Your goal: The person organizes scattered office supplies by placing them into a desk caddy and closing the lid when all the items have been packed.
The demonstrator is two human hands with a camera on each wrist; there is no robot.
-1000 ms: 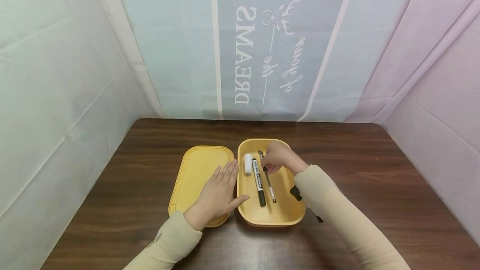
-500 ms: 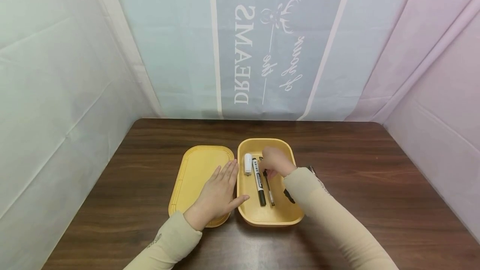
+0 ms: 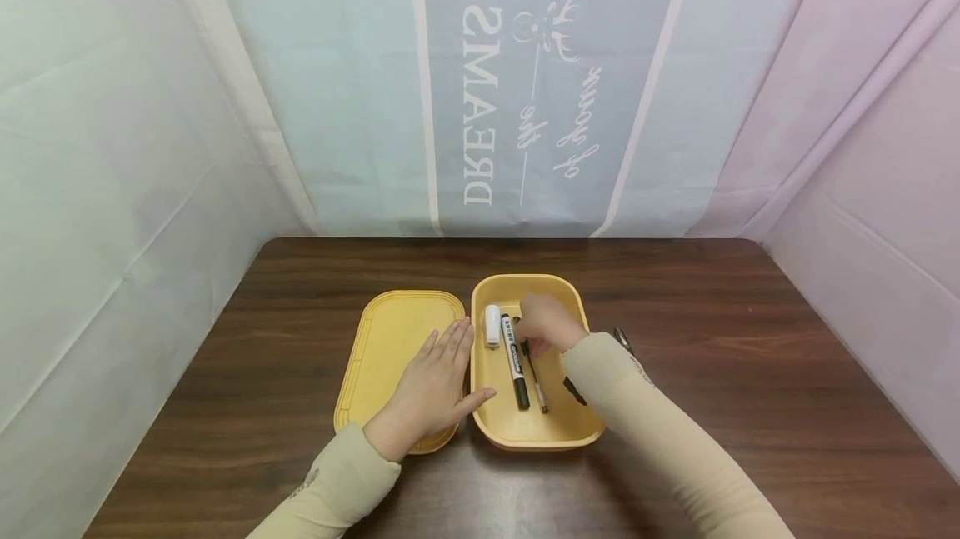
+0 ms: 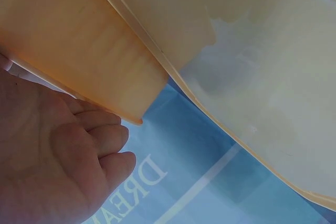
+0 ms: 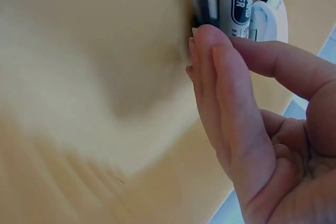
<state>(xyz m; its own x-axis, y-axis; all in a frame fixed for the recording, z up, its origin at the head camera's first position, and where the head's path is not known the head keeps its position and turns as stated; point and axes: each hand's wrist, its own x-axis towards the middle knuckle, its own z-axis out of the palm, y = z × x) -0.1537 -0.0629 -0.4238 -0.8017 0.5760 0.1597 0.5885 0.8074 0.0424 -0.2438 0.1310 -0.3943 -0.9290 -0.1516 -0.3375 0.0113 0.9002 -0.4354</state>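
Observation:
A shallow yellow box (image 3: 517, 427) stands on the table, with its yellow lid (image 3: 390, 347) lying flat to its left. My left hand (image 3: 431, 385) lies with straight fingers over the lid's right edge, fingertips right at the box's left side. Reaching inside the box, my right hand (image 3: 549, 324) pinches a slim clear-barrelled pen (image 3: 537, 385) between thumb and fingertips. The hand hides the pen's far part; its near end points towards me. Close to the pen's left lies a white and black whiteboard marker (image 3: 514, 360).
Left of the marker, a small white rounded object (image 3: 492, 324) sits in the box. Dark wood table (image 3: 735, 372) surrounds box and lid. A printed cloth (image 3: 555, 122) hangs behind, with pale cloth walls at both sides.
The right hand has shifted slightly within the box, and the pen's near end has moved a little left and towards me. The left hand stays in place; the head view has shifted slightly.

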